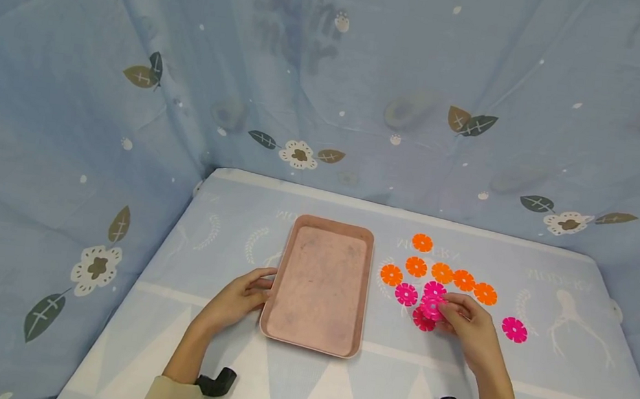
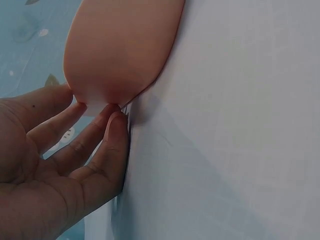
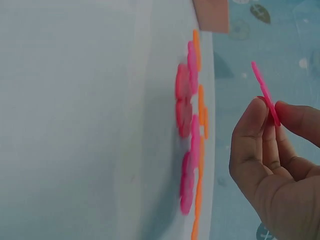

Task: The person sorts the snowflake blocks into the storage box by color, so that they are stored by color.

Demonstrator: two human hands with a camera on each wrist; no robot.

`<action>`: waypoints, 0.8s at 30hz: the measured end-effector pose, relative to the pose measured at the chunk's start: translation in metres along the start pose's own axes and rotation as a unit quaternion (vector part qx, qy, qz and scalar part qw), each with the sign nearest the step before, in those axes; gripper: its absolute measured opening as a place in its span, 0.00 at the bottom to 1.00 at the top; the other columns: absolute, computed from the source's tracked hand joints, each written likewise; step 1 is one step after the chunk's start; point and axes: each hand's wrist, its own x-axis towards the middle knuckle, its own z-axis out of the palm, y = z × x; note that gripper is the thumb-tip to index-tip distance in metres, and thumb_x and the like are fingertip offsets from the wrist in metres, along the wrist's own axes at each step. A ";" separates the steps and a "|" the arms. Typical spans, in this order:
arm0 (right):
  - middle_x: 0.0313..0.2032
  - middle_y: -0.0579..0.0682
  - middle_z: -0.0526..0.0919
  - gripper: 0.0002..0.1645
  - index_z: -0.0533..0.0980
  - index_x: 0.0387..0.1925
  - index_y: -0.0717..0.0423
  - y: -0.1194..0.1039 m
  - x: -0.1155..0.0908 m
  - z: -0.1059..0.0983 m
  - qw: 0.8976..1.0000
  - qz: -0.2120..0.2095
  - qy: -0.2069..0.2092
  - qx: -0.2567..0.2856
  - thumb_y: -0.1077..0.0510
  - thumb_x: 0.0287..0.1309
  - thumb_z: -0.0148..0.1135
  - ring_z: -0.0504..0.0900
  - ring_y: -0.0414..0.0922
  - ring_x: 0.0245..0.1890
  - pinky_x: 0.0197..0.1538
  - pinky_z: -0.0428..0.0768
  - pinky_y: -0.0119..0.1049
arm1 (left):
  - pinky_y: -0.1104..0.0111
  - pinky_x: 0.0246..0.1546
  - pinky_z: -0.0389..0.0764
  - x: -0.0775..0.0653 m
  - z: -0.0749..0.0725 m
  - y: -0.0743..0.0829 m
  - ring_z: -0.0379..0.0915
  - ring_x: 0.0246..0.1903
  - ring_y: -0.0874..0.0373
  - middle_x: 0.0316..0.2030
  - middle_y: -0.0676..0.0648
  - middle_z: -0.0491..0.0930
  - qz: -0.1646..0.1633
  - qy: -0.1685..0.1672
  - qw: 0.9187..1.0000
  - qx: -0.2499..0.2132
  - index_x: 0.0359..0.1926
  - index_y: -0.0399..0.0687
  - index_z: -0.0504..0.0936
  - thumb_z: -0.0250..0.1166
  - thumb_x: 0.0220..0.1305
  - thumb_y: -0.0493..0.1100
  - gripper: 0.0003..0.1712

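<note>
In the head view, a pink rectangular tray (image 1: pixel 319 287) lies on the table. My left hand (image 1: pixel 236 298) is at its left side, and the fingertips touch the outer wall (image 2: pixel 117 55) in the left wrist view. To the tray's right, my right hand (image 1: pixel 473 329) pinches a bright pink notched flower-shaped disc (image 3: pixel 265 92) between thumb and fingers. The held disc is raised above other pink discs (image 1: pixel 406 294) and a red-pink one (image 1: pixel 423 319), partly covering them in the head view. Several orange discs (image 1: pixel 416 267) lie just beyond.
A single pink disc (image 1: pixel 514 330) lies right of my right hand. One orange disc (image 1: pixel 423 243) sits farthest back. The patterned cloth table (image 1: pixel 299 392) meets blue curtains (image 1: pixel 365 100) at the back and sides. Black wrist mounts (image 1: pixel 217 382) show beside both forearms.
</note>
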 end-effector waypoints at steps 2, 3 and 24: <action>0.38 0.53 0.80 0.27 0.69 0.61 0.71 -0.006 0.004 0.005 1.000 -0.002 -0.007 0.010 0.56 0.70 0.62 0.84 0.44 0.35 0.43 0.84 0.36 | 0.62 0.53 0.79 -0.001 0.000 0.001 0.75 0.57 0.43 0.61 0.33 0.72 0.002 -0.004 1.000 -0.002 0.73 0.44 0.66 0.58 0.74 0.37 0.28; 0.38 0.53 0.79 0.27 0.69 0.61 0.71 -0.009 0.005 0.007 1.000 -0.003 -0.011 0.013 0.56 0.70 0.62 0.84 0.45 0.35 0.44 0.84 0.36 | 0.61 0.53 0.79 -0.001 0.000 0.002 0.75 0.57 0.42 0.61 0.32 0.72 0.003 -0.006 1.000 -0.005 0.73 0.44 0.66 0.58 0.74 0.37 0.29; 0.47 0.61 0.78 0.26 0.73 0.59 0.64 -0.062 0.051 0.062 0.998 -0.041 -0.047 0.008 0.51 0.69 0.63 0.82 0.52 0.43 0.47 0.84 0.38 | 0.64 0.51 0.79 0.000 0.000 -0.001 0.75 0.58 0.44 0.61 0.34 0.73 0.007 -0.002 1.000 -0.011 0.73 0.44 0.66 0.56 0.73 0.34 0.28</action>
